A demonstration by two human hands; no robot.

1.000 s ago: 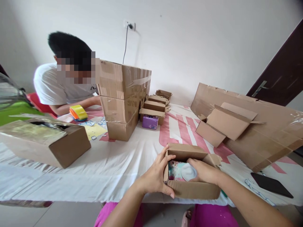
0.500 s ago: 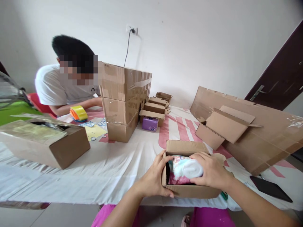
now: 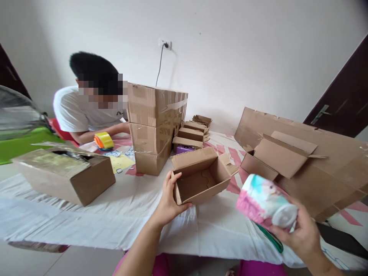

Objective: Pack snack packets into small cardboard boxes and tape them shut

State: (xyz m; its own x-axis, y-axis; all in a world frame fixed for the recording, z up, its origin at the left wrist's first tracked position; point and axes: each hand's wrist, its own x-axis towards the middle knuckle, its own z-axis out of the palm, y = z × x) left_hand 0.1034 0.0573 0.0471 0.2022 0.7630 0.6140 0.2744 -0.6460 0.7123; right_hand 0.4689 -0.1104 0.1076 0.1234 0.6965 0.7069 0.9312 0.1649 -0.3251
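My left hand (image 3: 169,197) is closed on the left end of an open cardboard box (image 3: 198,197), thumb along the front and fingers at the back corner. The box is tilted, its flaps stand up, and its bare inside shows. Off to the right, my right hand (image 3: 304,230) grips a pink, white and teal pack of wet wipes (image 3: 263,201) by its right end. The pack has a white oval lid and is held above the table, apart from the box. Below it lies a long green object (image 3: 271,237), partly covered.
Taped boxes (image 3: 143,138) are stacked mid-table, with a row of open boxes (image 3: 189,134) and a purple pack (image 3: 184,148) behind. A taped box (image 3: 92,180) stands left, near tape rolls (image 3: 104,141). Large cardboard (image 3: 330,184) leans right. Another person (image 3: 71,107) sits opposite.
The pack of wet wipes has come out of the box and moved right in my right hand. My left hand has shifted the box, now bare inside, left and farther back.
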